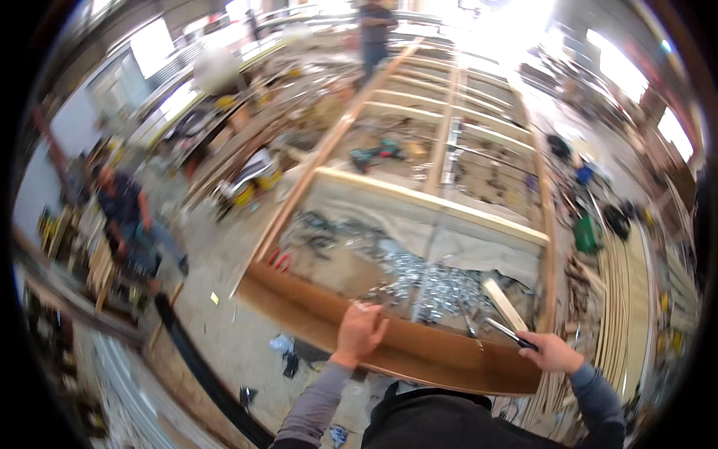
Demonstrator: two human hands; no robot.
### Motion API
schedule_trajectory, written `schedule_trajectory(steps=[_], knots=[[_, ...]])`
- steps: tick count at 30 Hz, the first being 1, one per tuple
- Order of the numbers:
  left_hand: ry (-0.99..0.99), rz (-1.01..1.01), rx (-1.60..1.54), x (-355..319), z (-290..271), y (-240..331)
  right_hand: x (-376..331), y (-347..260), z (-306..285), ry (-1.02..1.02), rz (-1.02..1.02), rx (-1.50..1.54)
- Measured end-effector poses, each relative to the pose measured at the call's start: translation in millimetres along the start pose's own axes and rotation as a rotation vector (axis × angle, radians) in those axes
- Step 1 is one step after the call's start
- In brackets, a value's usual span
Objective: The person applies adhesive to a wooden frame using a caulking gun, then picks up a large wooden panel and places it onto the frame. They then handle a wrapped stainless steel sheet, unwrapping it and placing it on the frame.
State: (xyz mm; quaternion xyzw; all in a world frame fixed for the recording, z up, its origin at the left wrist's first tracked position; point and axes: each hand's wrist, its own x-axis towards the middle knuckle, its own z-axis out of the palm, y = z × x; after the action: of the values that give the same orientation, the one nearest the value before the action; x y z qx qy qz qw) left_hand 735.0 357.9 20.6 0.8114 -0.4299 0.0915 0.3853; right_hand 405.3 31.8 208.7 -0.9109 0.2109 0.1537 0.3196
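Board and tool at the fingers

A long brown wooden board (419,352) stands on edge, running beneath the fingers of the left hand (360,331), which rest on its top edge. A slim dark tool with a silvery shaft (507,332), possibly a hammer, slants up-left from the right hand (552,352) fingers, above the board's right end.

Single head-worn fisheye view, looking steeply down and forward along a long wooden frame (441,150) that recedes toward the upper centre. The wearer's forearms enter from the lower edge, close to the lens. Straight edges bow toward the dark circular rim.
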Motion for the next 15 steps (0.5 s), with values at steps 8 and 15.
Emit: schedule_trajectory(steps=[8, 15], knots=[[-0.030, 0.175, 0.030, 34, 59, 96, -75, 71, -12, 0.057, 0.096, 0.025], [-0.247, 0.220, -0.124, -13, 148, 179, -117, 125, -19, 0.037, 0.067, 0.101]])
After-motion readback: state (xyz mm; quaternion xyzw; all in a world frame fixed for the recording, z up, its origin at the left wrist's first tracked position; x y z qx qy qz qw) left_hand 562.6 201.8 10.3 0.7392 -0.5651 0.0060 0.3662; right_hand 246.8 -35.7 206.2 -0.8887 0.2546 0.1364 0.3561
